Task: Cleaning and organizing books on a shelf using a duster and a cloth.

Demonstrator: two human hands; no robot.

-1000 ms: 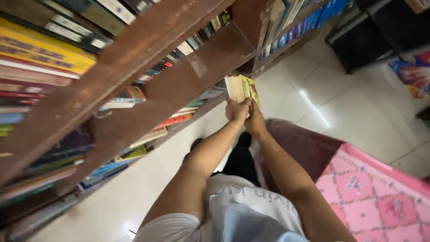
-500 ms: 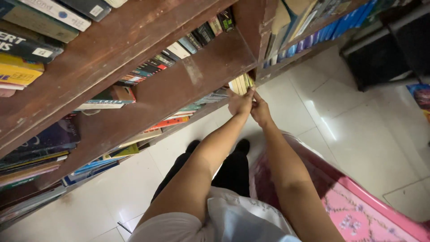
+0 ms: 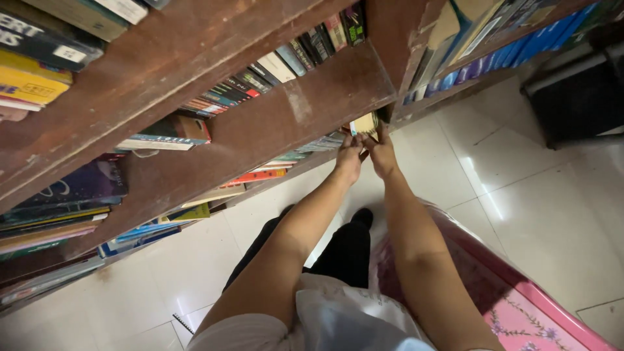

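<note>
Both my arms reach down and forward to a low shelf of a brown wooden bookcase [image 3: 260, 123]. My left hand [image 3: 350, 156] and my right hand [image 3: 380, 153] are side by side, both gripping a small stack of pale yellow books [image 3: 365, 123]. The stack is partly inside the lowest shelf opening, right beside the upright divider [image 3: 396, 52], and most of it is hidden under the shelf board. Other books lie flat in a row [image 3: 305, 153] just left of my hands.
Shelves above hold rows of books [image 3: 286, 55]. Blue-spined books [image 3: 513, 55] fill the bay to the right. A pink plastic stool or tub [image 3: 520, 305] stands by my right leg. A black box [image 3: 578, 97] sits on the white tiled floor [image 3: 539, 195] at right.
My hands have pushed the yellow books from the open air in front of the bookcase into the lowest shelf. The camera has tilted down and closer to the shelves.
</note>
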